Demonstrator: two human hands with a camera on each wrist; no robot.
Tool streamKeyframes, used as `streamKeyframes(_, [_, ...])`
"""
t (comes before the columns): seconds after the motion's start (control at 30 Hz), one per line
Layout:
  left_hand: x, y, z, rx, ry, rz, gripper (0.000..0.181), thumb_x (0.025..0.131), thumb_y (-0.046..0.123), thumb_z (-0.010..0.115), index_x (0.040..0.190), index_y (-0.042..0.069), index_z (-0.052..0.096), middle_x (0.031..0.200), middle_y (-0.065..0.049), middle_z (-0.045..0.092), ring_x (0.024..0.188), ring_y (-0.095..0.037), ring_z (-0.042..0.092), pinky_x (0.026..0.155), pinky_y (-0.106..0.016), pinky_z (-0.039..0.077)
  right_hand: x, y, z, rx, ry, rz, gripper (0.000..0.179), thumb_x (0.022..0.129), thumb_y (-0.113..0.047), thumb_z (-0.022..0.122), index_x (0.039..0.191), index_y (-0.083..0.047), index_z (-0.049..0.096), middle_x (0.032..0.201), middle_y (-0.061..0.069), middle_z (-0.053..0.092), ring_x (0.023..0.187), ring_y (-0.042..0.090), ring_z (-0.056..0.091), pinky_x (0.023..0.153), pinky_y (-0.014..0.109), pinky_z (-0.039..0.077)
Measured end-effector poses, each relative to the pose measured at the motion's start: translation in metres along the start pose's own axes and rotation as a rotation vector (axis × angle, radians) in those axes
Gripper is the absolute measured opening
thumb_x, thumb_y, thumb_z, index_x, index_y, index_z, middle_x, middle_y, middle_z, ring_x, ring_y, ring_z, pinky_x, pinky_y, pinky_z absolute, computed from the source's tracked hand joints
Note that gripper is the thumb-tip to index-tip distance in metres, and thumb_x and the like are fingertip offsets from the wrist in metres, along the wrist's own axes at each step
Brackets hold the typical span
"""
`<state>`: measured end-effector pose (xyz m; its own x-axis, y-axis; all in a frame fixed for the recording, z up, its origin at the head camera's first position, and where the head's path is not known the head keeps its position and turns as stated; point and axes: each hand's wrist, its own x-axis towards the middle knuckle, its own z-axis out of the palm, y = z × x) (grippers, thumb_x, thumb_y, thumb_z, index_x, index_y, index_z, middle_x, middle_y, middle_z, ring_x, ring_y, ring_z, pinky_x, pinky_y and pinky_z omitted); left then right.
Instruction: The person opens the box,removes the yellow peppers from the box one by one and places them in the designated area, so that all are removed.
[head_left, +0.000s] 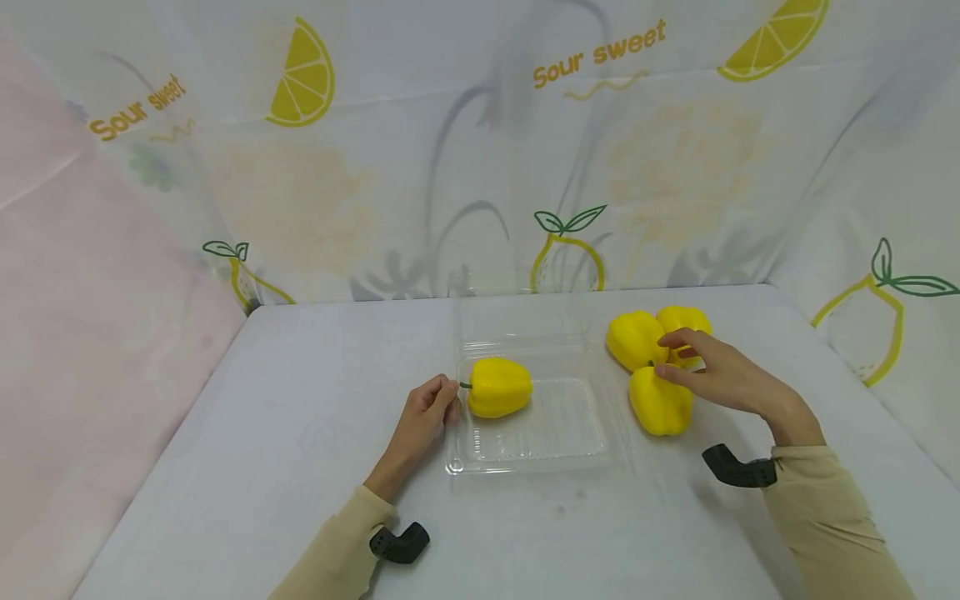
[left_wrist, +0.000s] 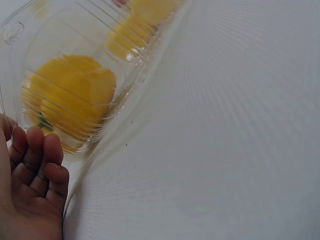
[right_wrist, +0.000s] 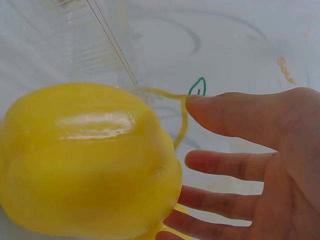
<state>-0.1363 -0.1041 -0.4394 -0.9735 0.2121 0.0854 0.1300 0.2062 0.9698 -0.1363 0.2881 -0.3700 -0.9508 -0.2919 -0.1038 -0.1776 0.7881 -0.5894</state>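
Note:
A clear plastic clamshell box (head_left: 562, 429) lies with its lid (head_left: 517, 321) raised at the back. One yellow bell pepper (head_left: 500, 387) is on its side in the left part of the box, green stem pointing left. My left hand (head_left: 429, 408) grips the box's left rim, fingers curled against the wall in the left wrist view. Over to the right, a front yellow bell pepper (head_left: 660, 404) sits close to two others. Above these hovers my right hand (head_left: 723, 375), its fingers spread and nothing held; in the right wrist view the thumb (right_wrist: 235, 117) stands apart from the nearest pepper (right_wrist: 90, 165).
Behind the front pepper are a back left pepper (head_left: 632, 337) and a back right pepper (head_left: 686, 321), partly hidden by the right hand. A white cloth covers the table (head_left: 300, 433). A lemon-printed curtain (head_left: 420, 167) hangs along the back and sides.

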Motion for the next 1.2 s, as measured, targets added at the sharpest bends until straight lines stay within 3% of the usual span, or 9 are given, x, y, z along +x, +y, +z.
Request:
streamKeyframes(0.2, [0.000,0.000,0.000,0.005,-0.005,0.010,0.029,0.100,0.011,0.044,0.075,-0.003,0.049,0.068,-0.026,0.048,0.059,-0.009,0.043,0.056,-0.017,0.036,0.003,-0.003,0.003,0.058,0.069,-0.037,0.052,0.095,-0.035,0.056,0.130,0.000,0.042,0.136,0.021,0.041,0.122,0.041,0.041,0.098,0.060,0.038])
streamKeyframes(0.47, [0.000,-0.002,-0.001,0.003,-0.010,0.026,0.029,0.100,0.011,0.044,0.075,-0.002,0.049,0.067,-0.024,0.048,0.059,-0.009,0.043,0.057,-0.017,0.036,0.009,-0.010,0.013,0.082,0.150,-0.168,0.042,0.095,-0.024,0.057,0.127,-0.001,0.045,0.132,0.018,0.044,0.119,0.037,0.044,0.097,0.058,0.038])
streamKeyframes(0.7, [0.000,-0.002,-0.001,-0.014,-0.009,0.035,0.030,0.100,0.011,0.044,0.074,-0.004,0.048,0.068,-0.029,0.046,0.059,-0.009,0.043,0.056,-0.017,0.036,0.013,-0.016,0.022,0.086,0.163,-0.238,0.036,0.093,-0.019,0.059,0.124,-0.002,0.048,0.122,0.012,0.051,0.113,0.028,0.045,0.093,0.050,0.037])
streamKeyframes(1.0, [0.000,-0.002,-0.001,-0.024,-0.007,0.034,0.029,0.100,0.010,0.045,0.075,-0.004,0.048,0.065,-0.021,0.047,0.058,-0.009,0.043,0.055,-0.017,0.036,0.019,-0.020,0.033,0.101,0.164,-0.265,0.036,0.093,-0.019,0.059,0.124,-0.003,0.049,0.124,0.013,0.052,0.116,0.033,0.048,0.098,0.057,0.037])
streamKeyframes(1.2, [0.001,-0.003,-0.001,-0.028,-0.009,0.033,0.030,0.100,0.010,0.045,0.074,-0.005,0.047,0.068,-0.030,0.047,0.058,-0.010,0.043,0.054,-0.016,0.036,0.020,-0.025,0.041,0.082,0.178,-0.276,0.036,0.094,-0.022,0.058,0.126,-0.008,0.049,0.125,0.010,0.054,0.113,0.037,0.050,0.095,0.056,0.040])
